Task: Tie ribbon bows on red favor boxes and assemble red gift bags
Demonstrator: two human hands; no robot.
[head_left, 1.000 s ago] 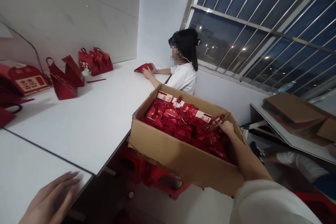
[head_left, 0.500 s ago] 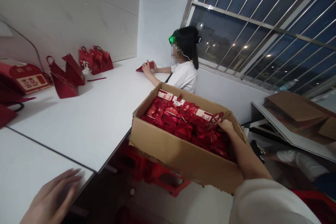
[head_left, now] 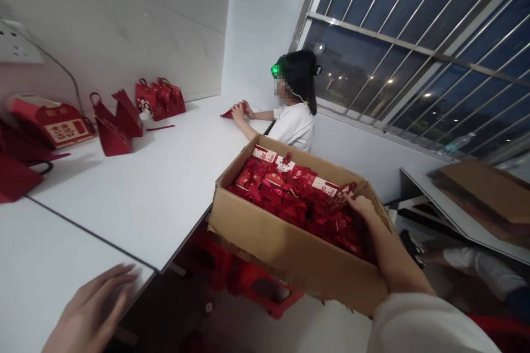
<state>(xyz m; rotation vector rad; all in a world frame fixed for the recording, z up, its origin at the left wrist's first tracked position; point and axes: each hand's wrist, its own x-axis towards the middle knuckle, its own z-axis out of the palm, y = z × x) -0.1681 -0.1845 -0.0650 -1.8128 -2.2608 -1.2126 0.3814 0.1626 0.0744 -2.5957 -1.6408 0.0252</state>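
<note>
My right hand [head_left: 359, 204] reaches into a cardboard box [head_left: 265, 231] and grips a small red gift box [head_left: 342, 196] at the box's right end. Packed around it are several red gift boxes [head_left: 265, 182] with ribbons and a few cream-coloured panels. Down at the lower left, my left hand [head_left: 97, 303] hovers over or rests on the white table [head_left: 174, 187] near its edge; its fingers are stretched out and it holds nothing.
Red gift bags [head_left: 111, 127] and a red box with a cream panel [head_left: 68, 131] stand along the wall. Across the table, a person in white [head_left: 292, 124] handles a small red item. Red stools [head_left: 269, 287] are below. A cardboard piece [head_left: 484, 187] lies at right.
The view has shifted slightly, so everything appears a little further right. My right hand stays on the gift box in the carton, and my left hand keeps its pose.
</note>
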